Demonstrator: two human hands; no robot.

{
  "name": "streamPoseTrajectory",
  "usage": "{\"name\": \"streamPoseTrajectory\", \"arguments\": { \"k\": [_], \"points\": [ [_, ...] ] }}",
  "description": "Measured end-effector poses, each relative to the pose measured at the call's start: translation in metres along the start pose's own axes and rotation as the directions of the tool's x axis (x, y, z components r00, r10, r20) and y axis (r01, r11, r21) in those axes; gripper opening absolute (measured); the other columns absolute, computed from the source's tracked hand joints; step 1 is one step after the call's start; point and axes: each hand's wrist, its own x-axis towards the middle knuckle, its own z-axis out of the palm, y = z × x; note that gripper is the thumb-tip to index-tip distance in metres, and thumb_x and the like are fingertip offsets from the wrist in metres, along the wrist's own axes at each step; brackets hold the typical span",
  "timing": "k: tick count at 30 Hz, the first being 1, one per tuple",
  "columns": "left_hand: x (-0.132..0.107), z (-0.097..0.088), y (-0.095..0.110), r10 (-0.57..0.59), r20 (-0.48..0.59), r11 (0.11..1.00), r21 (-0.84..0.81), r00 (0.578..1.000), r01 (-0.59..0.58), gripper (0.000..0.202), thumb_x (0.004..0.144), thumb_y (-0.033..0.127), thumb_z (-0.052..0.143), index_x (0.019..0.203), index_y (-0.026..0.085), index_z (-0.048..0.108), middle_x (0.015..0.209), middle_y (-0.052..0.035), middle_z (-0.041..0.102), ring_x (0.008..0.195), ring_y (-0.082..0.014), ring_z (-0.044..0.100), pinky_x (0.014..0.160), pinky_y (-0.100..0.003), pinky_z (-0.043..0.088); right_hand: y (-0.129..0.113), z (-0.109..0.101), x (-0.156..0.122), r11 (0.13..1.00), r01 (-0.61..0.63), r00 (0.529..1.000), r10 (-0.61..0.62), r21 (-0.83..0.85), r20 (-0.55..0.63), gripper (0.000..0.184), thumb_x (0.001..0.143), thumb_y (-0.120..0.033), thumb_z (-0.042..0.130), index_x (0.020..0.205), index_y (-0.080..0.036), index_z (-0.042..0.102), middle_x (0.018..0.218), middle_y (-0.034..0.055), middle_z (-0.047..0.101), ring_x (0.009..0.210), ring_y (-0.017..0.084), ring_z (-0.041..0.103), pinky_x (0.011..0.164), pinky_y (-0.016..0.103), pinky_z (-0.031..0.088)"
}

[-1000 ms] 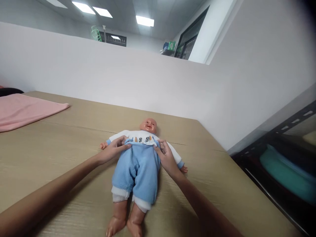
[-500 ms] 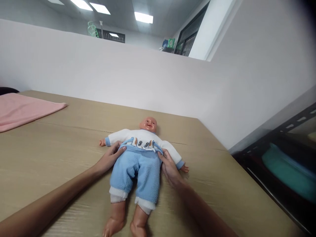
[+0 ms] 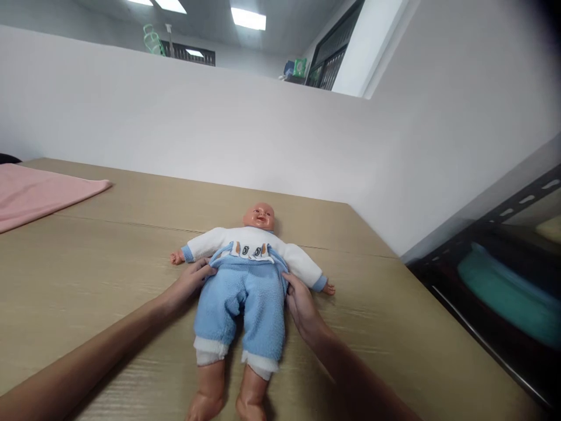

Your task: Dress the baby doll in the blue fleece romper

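Observation:
A baby doll (image 3: 259, 217) lies on its back on the table, bare feet towards me. It wears a white top with blue cuffs (image 3: 300, 263) and fluffy blue trousers (image 3: 241, 292) with white hems. A strip with stitched eyes (image 3: 251, 251) crosses its belly above the waistband. My left hand (image 3: 193, 280) is closed on the trousers' waist at the left side, thumb on top. At the right side of the waist, my right hand (image 3: 298, 295) pinches the blue cloth with its thumb in front. The other fingers of both hands are partly hidden beside and behind the doll.
A pink cloth (image 3: 44, 190) is spread at the table's far left. The brown table (image 3: 131, 245) ends at a white partition wall (image 3: 197, 128). On the right, beyond the table edge, stands a dark metal rack (image 3: 495, 228) with a teal item (image 3: 504, 292) in it.
Both hands have slid slightly down along the sides of the waist, and the waistband lies flatter. The camera view has shifted a little.

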Motion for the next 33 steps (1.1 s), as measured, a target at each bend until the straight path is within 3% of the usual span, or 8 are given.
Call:
{"name": "streamPoseTrajectory", "arguments": {
  "k": [2, 5, 8, 12, 17, 24, 30, 33],
  "points": [
    [-0.001, 0.003, -0.001, -0.004, -0.003, 0.999, -0.046, 1.0, 0.004, 0.052, 0.081, 0.059, 0.09, 0.112, 0.021, 0.072, 0.105, -0.0076, 0.08, 0.104, -0.0319, 0.075, 0.091, -0.041, 0.056, 0.004, -0.001, -0.001, 0.998, -0.043, 0.999, 0.043, 0.034, 0.011, 0.04, 0.096, -0.065, 0.073, 0.094, -0.025, 0.078, 0.091, 0.0065, 0.085, 0.085, 0.029, 0.078, 0.074, 0.041, 0.066],
    [-0.003, 0.007, 0.003, 0.081, 0.025, 0.997, -0.019, 0.996, -0.081, 0.062, 0.084, 0.071, 0.09, 0.116, 0.02, 0.074, 0.115, -0.0104, 0.083, 0.112, -0.033, 0.076, 0.098, -0.043, 0.057, 0.006, 0.0, 0.001, 0.988, -0.1, 0.995, 0.102, 0.115, -0.018, 0.045, 0.087, -0.065, 0.082, 0.112, -0.028, 0.081, 0.115, 0.0077, 0.088, 0.105, 0.031, 0.081, 0.094, 0.047, 0.069],
    [-0.004, 0.008, 0.008, 0.161, 0.04, 0.985, 0.048, 0.986, -0.163, 0.065, 0.087, 0.078, 0.086, 0.116, 0.021, 0.076, 0.116, -0.01, 0.084, 0.11, -0.0323, 0.076, 0.097, -0.042, 0.057, 0.0, 0.002, 0.003, 0.962, -0.156, 0.985, 0.167, 0.225, -0.034, 0.059, 0.08, -0.066, 0.088, 0.127, -0.031, 0.08, 0.141, 0.0076, 0.083, 0.132, 0.035, 0.077, 0.12, 0.055, 0.059],
    [-0.004, 0.003, 0.011, 0.204, 0.065, 0.973, 0.1, 0.977, -0.21, 0.06, 0.096, 0.077, 0.077, 0.119, 0.021, 0.076, 0.122, -0.0092, 0.084, 0.11, -0.0319, 0.075, 0.097, -0.042, 0.058, -0.013, -0.002, 0.006, 0.953, -0.181, 0.984, 0.176, 0.242, 0.04, 0.055, 0.082, -0.065, 0.091, 0.123, -0.031, 0.083, 0.142, 0.0084, 0.083, 0.144, 0.037, 0.071, 0.134, 0.058, 0.047],
    [-0.002, -0.002, 0.01, 0.218, 0.09, 0.967, 0.118, 0.972, -0.228, 0.059, 0.099, 0.076, 0.075, 0.124, 0.023, 0.079, 0.132, -0.0096, 0.083, 0.125, -0.0344, 0.073, 0.111, -0.046, 0.056, -0.023, -0.006, 0.008, 0.954, -0.181, 0.982, 0.165, 0.24, 0.089, 0.048, 0.085, -0.061, 0.088, 0.121, -0.03, 0.083, 0.134, 0.0079, 0.085, 0.14, 0.037, 0.072, 0.126, 0.059, 0.056],
    [-0.011, 0.016, 0.013, 0.046, 0.049, 0.972, -0.234, 0.998, -0.034, 0.067, 0.085, 0.069, 0.093, 0.129, 0.021, 0.079, 0.132, -0.0149, 0.084, 0.128, -0.0387, 0.075, 0.108, -0.046, 0.059, -0.038, 0.0, -0.002, 0.853, -0.33, 0.943, 0.274, 0.405, 0.191, 0.052, 0.079, -0.063, 0.098, 0.117, -0.031, 0.085, 0.132, 0.0068, 0.086, 0.144, 0.038, 0.07, 0.124, 0.053, 0.057],
    [-0.005, 0.011, 0.007, 0.176, -0.018, 0.967, -0.184, 0.984, -0.176, 0.052, 0.096, 0.065, 0.087, 0.126, 0.026, 0.071, 0.123, -0.0046, 0.083, 0.103, -0.0237, 0.076, 0.088, -0.032, 0.057, -0.039, -0.001, 0.001, 0.849, -0.33, 0.944, 0.298, 0.413, 0.142, 0.061, 0.077, -0.064, 0.1, 0.126, -0.031, 0.083, 0.131, 0.0061, 0.086, 0.144, 0.037, 0.071, 0.125, 0.052, 0.056],
    [0.001, 0.004, 0.004, 0.209, -0.017, 0.967, -0.142, 0.978, -0.21, 0.048, 0.1, 0.064, 0.082, 0.131, 0.029, 0.068, 0.124, -0.0029, 0.082, 0.104, -0.0233, 0.075, 0.092, -0.033, 0.055, -0.033, -0.004, 0.007, 0.873, -0.286, 0.958, 0.264, 0.394, 0.108, 0.063, 0.076, -0.064, 0.1, 0.126, -0.029, 0.082, 0.13, 0.0069, 0.086, 0.141, 0.037, 0.072, 0.127, 0.051, 0.054]
  ]
}}
